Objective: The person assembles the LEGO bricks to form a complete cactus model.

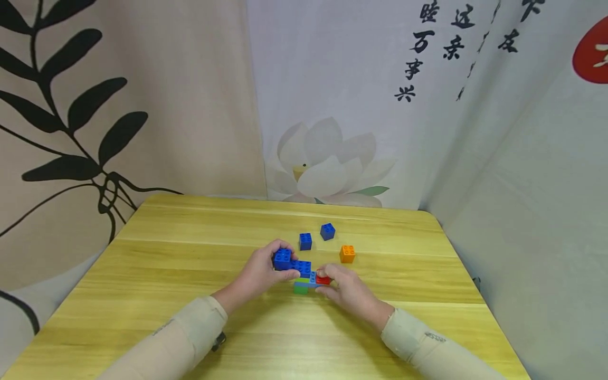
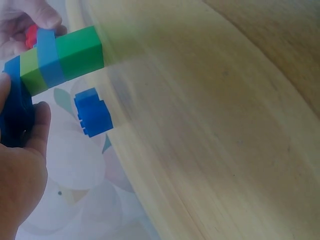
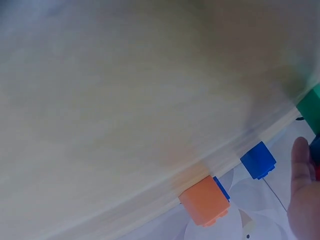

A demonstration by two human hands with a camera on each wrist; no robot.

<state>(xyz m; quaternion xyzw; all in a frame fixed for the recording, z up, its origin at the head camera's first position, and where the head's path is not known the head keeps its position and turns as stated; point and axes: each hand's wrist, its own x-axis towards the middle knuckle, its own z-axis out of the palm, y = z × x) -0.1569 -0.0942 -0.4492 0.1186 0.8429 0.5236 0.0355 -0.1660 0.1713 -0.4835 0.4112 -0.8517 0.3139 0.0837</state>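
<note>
Both hands hold one joined stack of toy building bricks above the table. My left hand grips its left end, with fingers and thumb around the dark blue bricks; a raised blue brick tops that end. Beneath them come a lime brick, a light blue brick and a green brick at the bottom. At the right end, my right hand pinches a red brick on the light blue one, thumb below. Fingers partly hide the red brick.
Beyond the hands, two loose blue bricks and an orange brick stand on the wooden table. A printed curtain hangs behind the table's far edge, with another fabric wall on the right.
</note>
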